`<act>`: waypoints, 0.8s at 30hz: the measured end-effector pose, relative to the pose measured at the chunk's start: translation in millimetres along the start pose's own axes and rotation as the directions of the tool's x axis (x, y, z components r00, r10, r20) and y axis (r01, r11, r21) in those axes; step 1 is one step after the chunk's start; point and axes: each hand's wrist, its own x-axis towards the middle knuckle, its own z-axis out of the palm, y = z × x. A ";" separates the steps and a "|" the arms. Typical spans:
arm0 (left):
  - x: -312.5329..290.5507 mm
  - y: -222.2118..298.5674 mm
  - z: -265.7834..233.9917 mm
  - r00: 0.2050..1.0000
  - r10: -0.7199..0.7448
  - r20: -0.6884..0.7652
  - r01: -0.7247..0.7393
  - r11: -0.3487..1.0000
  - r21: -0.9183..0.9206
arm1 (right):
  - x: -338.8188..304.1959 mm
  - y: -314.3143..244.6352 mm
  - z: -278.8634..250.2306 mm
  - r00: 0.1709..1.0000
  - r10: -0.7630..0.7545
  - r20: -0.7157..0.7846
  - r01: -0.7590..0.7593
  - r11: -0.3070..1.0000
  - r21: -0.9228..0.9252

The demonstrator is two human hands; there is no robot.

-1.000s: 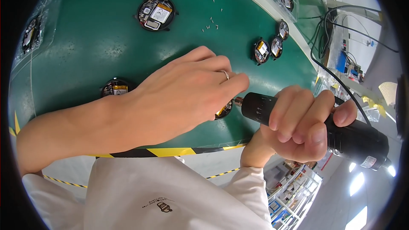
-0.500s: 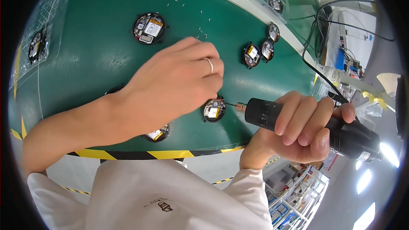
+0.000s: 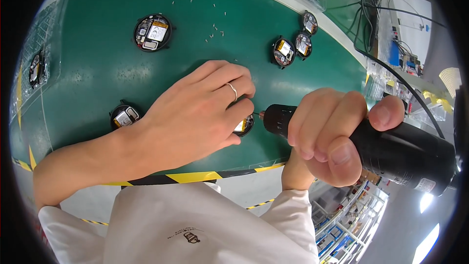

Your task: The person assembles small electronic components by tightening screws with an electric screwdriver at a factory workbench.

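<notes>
My right hand point(image 3: 337, 134) is wrapped round a black electric screwdriver point(image 3: 405, 154). The tool lies nearly level, and its thin bit points left at an opened round watch body point(image 3: 247, 126). Over that watch body lies my left hand point(image 3: 195, 112), a ring on one finger. Its thumb and bent forefinger close about the watch's left side and cover much of it. The other fingertips are curled out of sight. Whether the bit touches a screw cannot be made out.
Another watch body point(image 3: 124, 116) sits beside my left wrist, and a larger-looking one point(image 3: 152, 33) farther off. Several loose screws point(image 3: 213, 34) are scattered at the far middle. More watch bodies point(image 3: 283, 52) stand at the right. Clear trays point(image 3: 41, 44) flank the green mat point(image 3: 97, 68); a black cable point(image 3: 391, 66) hangs right.
My left hand has come down onto the watch body, its thumb now at the lower edge. The screwdriver has moved slightly left and up, its bit nearer the watch. The view has shifted a little.
</notes>
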 end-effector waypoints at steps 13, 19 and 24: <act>-3.0 -1.7 2.2 0.999 0.026 -0.043 -0.026 1.000 0.017 | 0.1 2.1 0.5 0.999 0.022 0.034 -0.024 0.998 0.061; -3.7 -1.6 1.4 0.999 0.026 -0.045 -0.025 0.999 0.024 | -0.8 4.6 -1.4 0.999 -0.019 0.049 0.010 0.987 0.161; -3.5 -2.8 3.4 0.999 0.038 -0.039 -0.037 0.999 0.018 | 3.0 2.7 3.4 0.999 -0.016 0.031 0.012 0.991 0.135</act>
